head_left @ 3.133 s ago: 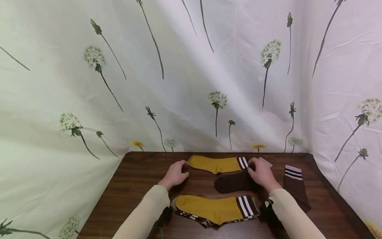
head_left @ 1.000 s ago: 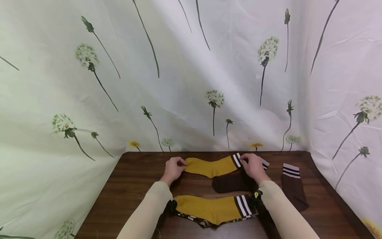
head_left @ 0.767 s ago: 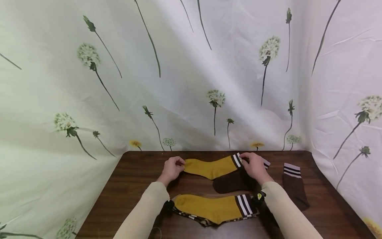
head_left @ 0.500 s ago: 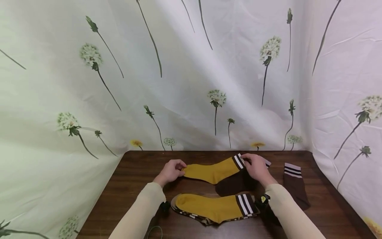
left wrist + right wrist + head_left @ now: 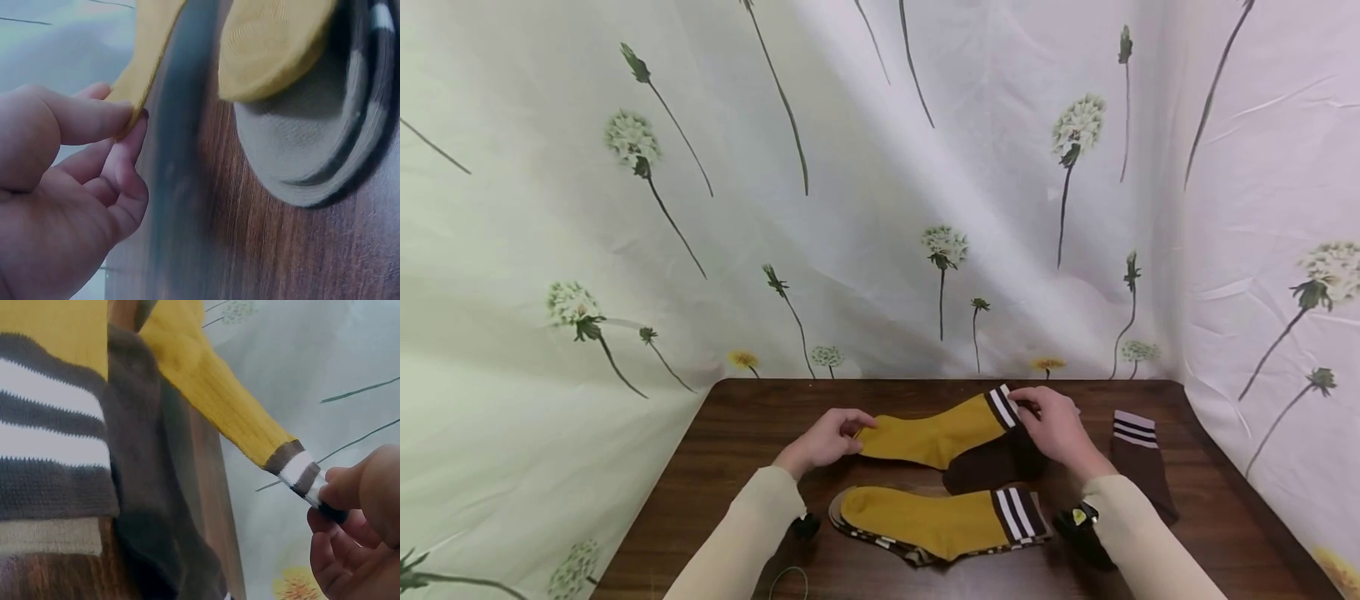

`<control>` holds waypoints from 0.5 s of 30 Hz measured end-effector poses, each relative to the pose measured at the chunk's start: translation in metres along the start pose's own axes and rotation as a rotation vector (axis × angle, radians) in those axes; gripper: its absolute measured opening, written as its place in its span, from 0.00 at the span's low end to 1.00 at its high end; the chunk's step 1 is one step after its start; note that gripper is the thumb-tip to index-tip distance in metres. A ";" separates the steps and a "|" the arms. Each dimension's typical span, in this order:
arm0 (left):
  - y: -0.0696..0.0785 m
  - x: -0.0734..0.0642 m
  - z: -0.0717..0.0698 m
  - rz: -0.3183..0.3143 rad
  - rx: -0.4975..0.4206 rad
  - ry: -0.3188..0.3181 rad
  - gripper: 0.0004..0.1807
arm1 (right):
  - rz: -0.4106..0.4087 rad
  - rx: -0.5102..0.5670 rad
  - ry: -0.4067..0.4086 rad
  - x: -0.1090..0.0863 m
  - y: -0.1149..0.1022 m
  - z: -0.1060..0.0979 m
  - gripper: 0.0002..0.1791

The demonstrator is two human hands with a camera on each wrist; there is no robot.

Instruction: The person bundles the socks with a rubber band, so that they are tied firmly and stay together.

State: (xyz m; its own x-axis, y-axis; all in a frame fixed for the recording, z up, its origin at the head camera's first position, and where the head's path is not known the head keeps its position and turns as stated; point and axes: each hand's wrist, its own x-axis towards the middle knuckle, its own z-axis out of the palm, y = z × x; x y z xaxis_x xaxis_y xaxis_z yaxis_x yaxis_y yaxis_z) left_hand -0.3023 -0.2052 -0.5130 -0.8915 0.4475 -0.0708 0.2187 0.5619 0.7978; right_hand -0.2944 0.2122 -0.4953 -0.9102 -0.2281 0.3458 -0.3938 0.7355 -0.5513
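Observation:
A mustard-yellow sock (image 5: 925, 437) with a brown, white-striped cuff stretches between my two hands at the back of the table. My left hand (image 5: 827, 437) pinches its toe between thumb and fingers, as the left wrist view shows on the toe end (image 5: 147, 62). At the other end my right hand (image 5: 1054, 423) pinches the striped cuff (image 5: 299, 465). The cuff end looks raised off the table in the right wrist view. Partly under this sock lies a dark brown sock (image 5: 985, 467), its cuff mostly hidden by my right hand.
Nearer me lies a matching yellow sock (image 5: 917, 521) on top of stacked socks with beige and patterned edges. Another brown sock (image 5: 1138, 462) with a pale striped cuff lies at the right. A flower-print cloth (image 5: 865, 250) hangs behind the wooden table (image 5: 700, 492).
The yellow sock was lying flatter along the back; both hands now hold its ends. Its toe has come towards me and slightly left with my left hand, so the sock slants.

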 end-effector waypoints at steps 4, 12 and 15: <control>0.003 -0.006 0.000 0.037 0.008 0.012 0.20 | -0.036 -0.001 0.003 -0.003 -0.006 -0.006 0.15; 0.007 -0.018 0.000 0.048 -0.050 0.051 0.19 | -0.074 0.006 0.000 -0.011 -0.013 -0.017 0.14; 0.008 -0.022 -0.002 0.061 -0.082 0.058 0.20 | -0.060 0.004 -0.019 -0.016 -0.014 -0.021 0.14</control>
State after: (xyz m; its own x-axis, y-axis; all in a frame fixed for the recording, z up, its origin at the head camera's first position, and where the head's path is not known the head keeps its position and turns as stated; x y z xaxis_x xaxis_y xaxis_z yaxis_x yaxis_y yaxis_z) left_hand -0.2817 -0.2116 -0.5039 -0.8993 0.4372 0.0123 0.2424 0.4746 0.8462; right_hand -0.2717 0.2190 -0.4774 -0.8869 -0.2840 0.3643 -0.4486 0.7173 -0.5331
